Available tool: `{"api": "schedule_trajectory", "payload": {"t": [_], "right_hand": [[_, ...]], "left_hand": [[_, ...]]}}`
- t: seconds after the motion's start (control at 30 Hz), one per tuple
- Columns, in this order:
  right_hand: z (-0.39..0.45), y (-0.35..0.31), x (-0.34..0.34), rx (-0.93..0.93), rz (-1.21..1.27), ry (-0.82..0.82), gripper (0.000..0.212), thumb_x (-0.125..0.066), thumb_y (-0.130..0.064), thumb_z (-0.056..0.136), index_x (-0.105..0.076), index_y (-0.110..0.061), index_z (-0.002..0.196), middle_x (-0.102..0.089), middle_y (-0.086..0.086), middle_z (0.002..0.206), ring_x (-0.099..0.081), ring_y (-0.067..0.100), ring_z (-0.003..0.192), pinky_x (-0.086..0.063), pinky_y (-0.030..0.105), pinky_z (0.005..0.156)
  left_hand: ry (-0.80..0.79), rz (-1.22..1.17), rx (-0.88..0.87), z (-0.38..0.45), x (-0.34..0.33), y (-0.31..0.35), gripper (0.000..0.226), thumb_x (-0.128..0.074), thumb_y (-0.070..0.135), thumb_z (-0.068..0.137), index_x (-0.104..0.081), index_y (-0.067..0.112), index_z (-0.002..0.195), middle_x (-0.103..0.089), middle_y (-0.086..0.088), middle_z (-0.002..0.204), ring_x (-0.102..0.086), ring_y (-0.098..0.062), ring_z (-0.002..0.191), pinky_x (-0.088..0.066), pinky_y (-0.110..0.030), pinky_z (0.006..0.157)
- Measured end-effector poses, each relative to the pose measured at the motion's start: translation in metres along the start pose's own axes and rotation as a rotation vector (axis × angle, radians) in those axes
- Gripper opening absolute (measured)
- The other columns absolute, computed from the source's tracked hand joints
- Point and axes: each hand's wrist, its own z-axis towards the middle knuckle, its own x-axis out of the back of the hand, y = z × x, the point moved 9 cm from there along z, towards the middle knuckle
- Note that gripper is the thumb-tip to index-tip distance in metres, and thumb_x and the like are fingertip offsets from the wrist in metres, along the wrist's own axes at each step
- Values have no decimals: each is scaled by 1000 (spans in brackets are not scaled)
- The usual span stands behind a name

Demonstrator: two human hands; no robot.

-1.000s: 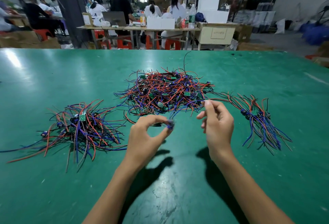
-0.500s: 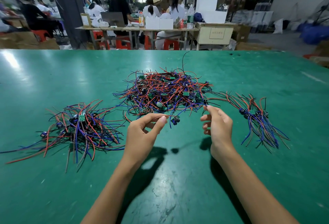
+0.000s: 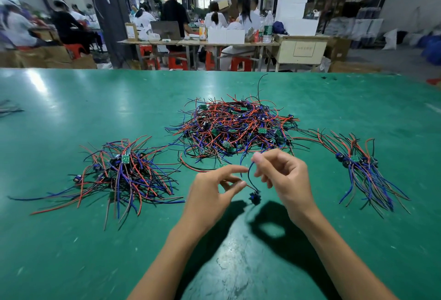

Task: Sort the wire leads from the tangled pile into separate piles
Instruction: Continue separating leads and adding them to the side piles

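Holding one wire lead [image 3: 249, 176] pinched between left hand [image 3: 212, 192] and right hand [image 3: 286, 178]: best lifted clear of the tangled pile [image 3: 233, 127] before placing, judging by loose strands nearby.

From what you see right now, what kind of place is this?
Probably an electronics assembly workshop: a green worktable with piles of wire leads, and other workers seated on red stools at tables behind.

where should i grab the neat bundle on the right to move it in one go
Grip the bundle at its waist, where the dark parts cluster and the wires run tightest. Come from above with thumb and fingers across it; both ends fan out loose, so holding there would probably shed leads.
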Motion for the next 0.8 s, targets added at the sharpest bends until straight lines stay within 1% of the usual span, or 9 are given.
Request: {"api": "schedule_trajectory", "payload": {"t": [0.13,0.27,0.37,0.43,0.53,0.63,0.7,0.77,0.8], "right_hand": [[-8,4,-18,0,-90,-76,23,-76,-43,83,-74,-22,77,-73,3,70,-65,9,62,-51,25,57],[-8,6,-12,-6,-113,-35,16,-77,-37,86,-73,-23,78,-74,2,70,-68,10,63,-48,18,57],[-6,6,-11,-2,-139,-55,14,-74,-38,88,-75,-25,83,-75,0,75,-66,8,66,-47,17,59],[-4,8,-7,-13,-134,-25,15,-70,-38,90,-75,-25,90,-77,-1,82,-64,7,70,-47,20,61],[1,12,6,-66,-82,61,23,-59,-41,92,-76,-26,90,-77,0,86,-61,8,71,-45,22,58],[4,19,16,-80,-130,107,21,-59,-40,91,-76,-27,87,-77,-3,85,-60,8,70,-45,24,60],[4,24,15,-44,-271,122,11,-65,-33,91,-76,-29,89,-76,-10,85,-62,5,72,-47,26,66],[4,30,2,20,-522,51,13,-68,-25,92,-73,-33,100,-73,-18,99,-61,4,84,-49,28,74],[4,34,-11,58,-657,-33,23,-66,-24,93,-69,-35,113,-68,-21,113,-59,3,96,-49,30,83]], "left_hand": [[-111,-66,27,0,-11,-3,12,-82,24,83,-78,31,91,-76,11,81,-67,-20,62,-56,-35,63],[-171,-139,51,-2,-16,-2,8,-82,22,81,-76,27,83,-74,9,78,-59,-27,47,-46,-24,50],[-113,-212,72,0,-14,-4,12,-80,17,83,-76,27,77,-73,8,72,-55,-15,42,-43,-21,47],[0,-306,118,4,-4,-8,10,-79,12,84,-78,21,80,-74,2,71,-57,-12,46,-46,-20,50],[353,-384,141,5,41,-18,7,-79,10,84,-79,17,85,-76,-1,74,-66,-9,62,-52,-20,62],[727,-103,19,-11,103,-17,8,-76,12,88,-78,16,94,-75,-1,90,-69,-7,80,-55,-21,78],[918,146,6,-26,135,-17,12,-70,10,93,-77,6,102,-73,-8,103,-69,-16,94,-53,-25,90],[985,284,132,-35,154,-31,20,-68,5,92,-74,-2,110,-69,-17,115,-65,-27,107,-47,-30,99],[929,314,246,-35,155,-42,26,-68,2,90,-72,-3,115,-65,-20,123,-60,-33,116,-43,-35,105]]}}
